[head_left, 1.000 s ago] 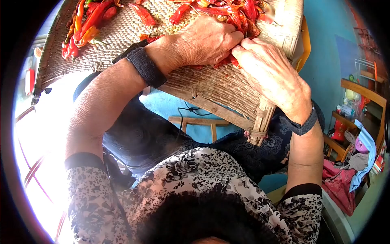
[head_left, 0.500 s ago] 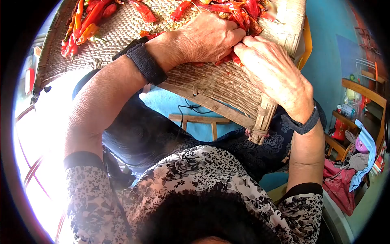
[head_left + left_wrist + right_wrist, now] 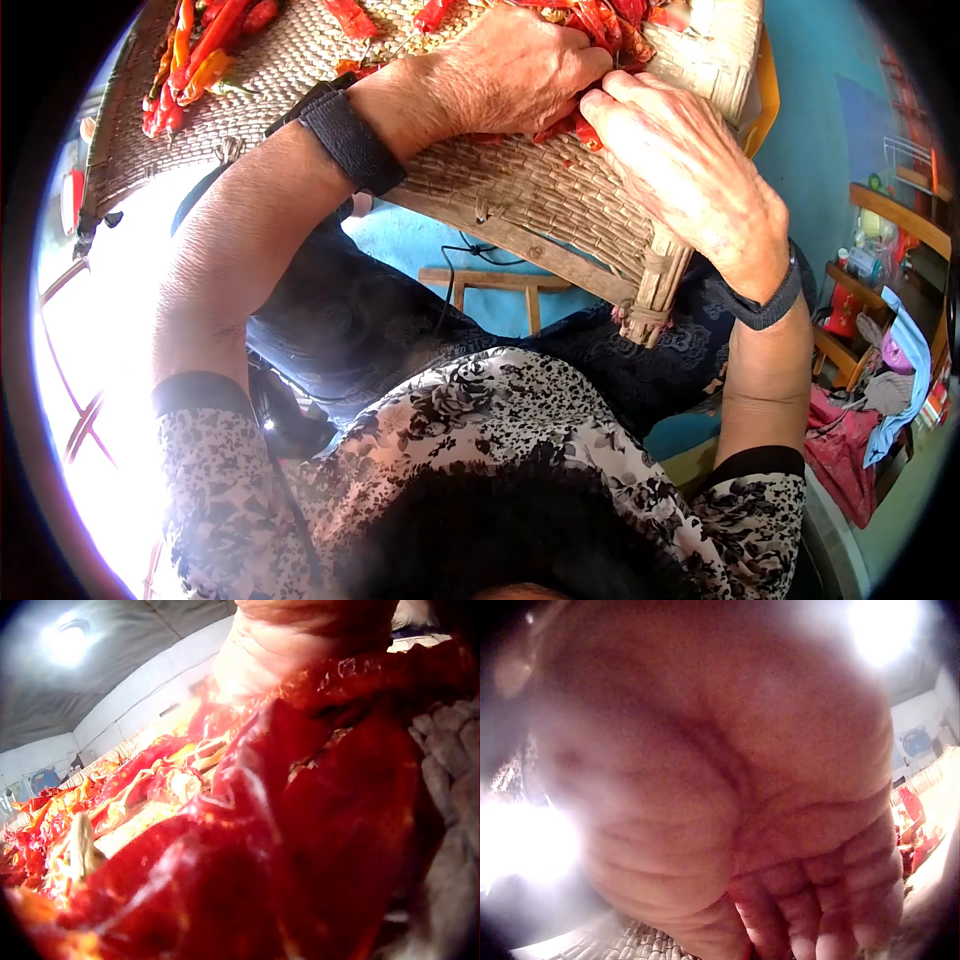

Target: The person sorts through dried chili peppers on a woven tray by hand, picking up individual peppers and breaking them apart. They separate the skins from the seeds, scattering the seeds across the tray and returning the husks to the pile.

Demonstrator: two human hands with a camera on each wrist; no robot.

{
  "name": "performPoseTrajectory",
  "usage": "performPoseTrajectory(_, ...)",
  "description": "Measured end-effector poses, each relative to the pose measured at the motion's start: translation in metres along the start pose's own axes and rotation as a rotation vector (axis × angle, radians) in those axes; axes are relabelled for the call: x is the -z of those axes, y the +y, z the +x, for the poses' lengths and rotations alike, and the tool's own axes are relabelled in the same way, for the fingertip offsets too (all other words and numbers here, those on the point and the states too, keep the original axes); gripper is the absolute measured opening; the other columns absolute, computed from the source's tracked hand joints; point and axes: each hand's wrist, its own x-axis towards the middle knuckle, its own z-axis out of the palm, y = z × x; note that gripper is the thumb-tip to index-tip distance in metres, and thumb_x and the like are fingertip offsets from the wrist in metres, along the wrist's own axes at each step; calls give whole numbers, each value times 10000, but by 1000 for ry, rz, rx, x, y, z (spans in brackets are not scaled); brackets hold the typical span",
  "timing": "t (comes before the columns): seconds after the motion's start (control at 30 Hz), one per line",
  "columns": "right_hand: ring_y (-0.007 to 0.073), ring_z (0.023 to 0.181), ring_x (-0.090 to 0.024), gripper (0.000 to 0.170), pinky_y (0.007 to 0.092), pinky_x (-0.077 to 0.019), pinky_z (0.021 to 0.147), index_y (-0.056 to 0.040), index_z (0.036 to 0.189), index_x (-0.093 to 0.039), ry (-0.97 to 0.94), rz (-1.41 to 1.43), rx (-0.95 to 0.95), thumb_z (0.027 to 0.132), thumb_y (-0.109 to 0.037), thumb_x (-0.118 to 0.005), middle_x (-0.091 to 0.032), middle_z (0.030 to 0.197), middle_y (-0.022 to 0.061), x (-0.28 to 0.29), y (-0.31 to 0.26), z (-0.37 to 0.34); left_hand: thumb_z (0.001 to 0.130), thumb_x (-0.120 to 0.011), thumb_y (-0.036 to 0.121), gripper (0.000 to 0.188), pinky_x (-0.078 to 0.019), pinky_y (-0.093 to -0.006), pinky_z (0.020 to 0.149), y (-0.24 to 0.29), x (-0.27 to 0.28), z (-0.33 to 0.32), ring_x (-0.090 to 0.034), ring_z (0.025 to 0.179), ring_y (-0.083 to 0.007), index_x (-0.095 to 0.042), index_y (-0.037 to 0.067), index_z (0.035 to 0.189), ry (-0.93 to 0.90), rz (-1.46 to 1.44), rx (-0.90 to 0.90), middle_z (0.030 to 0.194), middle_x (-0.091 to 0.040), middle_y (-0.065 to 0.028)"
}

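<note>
My left hand, fingers curled, meets my right hand over the front of a woven tray. Between them a dried red chili pepper shows under the fingertips, and both hands pinch it. Most of its length is hidden beneath the left hand. In the left wrist view, shiny red chili skins fill the space close below the hand. The right wrist view is mostly palm, with a bit of red between the thumb and the bent fingers.
More dried chilies lie in a heap past the hands, with pale seeds scattered about. A bunch of red and orange chilies sits at the tray's left. A wooden chair with cloths stands at the right.
The tray and both hands sit slightly higher in the head view. The right hand has shifted a little to the right, and more of the red chili shows by its fingertips.
</note>
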Motion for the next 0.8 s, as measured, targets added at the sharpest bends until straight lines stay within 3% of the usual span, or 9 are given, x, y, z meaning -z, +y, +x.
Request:
performPoseTrajectory(0.1,271,1117,-508,308,374,-408,1031,-32,1120,-510,4,-20,7,817,-70,-548,-500,1121,126,3,-2,4,781,-592,201,144,-474,-364,511,1,1,0,-593,590,-248,-590,57,787,-3,5,0,679,-572,-99)
performPoseTrajectory(0.2,324,1176,-531,349,406,-415,1028,3,1185,-589,-118,80,-58,844,-67,-608,-575,1220,182,8,-3,7,777,-597,202,148,-472,-368,504,-1,2,0,-592,586,-249,-584,55,786,8,0,-5,678,-571,-98)
performPoseTrajectory(0.27,265,1075,-527,261,367,-430,998,-30,1074,-510,-68,-13,-10,820,-73,-549,-499,1078,123,-3,0,6,775,-600,203,150,-470,-370,501,-2,2,0,-592,584,-250,-581,54,787,23,5,-18,678,-571,-97)
performPoseTrajectory(0.4,266,1076,-525,253,368,-432,996,-30,1066,-509,-25,-12,-1,820,-73,-551,-497,1072,123,-3,0,6,772,-607,205,150,-467,-379,500,-2,0,0,-592,580,-253,-581,59,792,0,-40,9,677,-569,-93)
performPoseTrajectory(0.67,273,1058,-525,299,371,-434,979,-27,1099,-527,-140,107,1,806,-69,-572,-511,1071,122,5,1,10,777,-602,204,136,-464,-391,505,-1,2,0,-593,582,-256,-587,72,806,-7,10,-1,686,-573,-90)
performPoseTrajectory(0.8,273,1049,-525,315,372,-435,976,-29,1105,-528,-1,57,42,798,-71,-584,-510,1063,122,9,-4,9,789,-593,226,146,-449,-393,510,1,4,0,-585,574,-244,-588,81,804,-30,52,13,686,-573,-81)
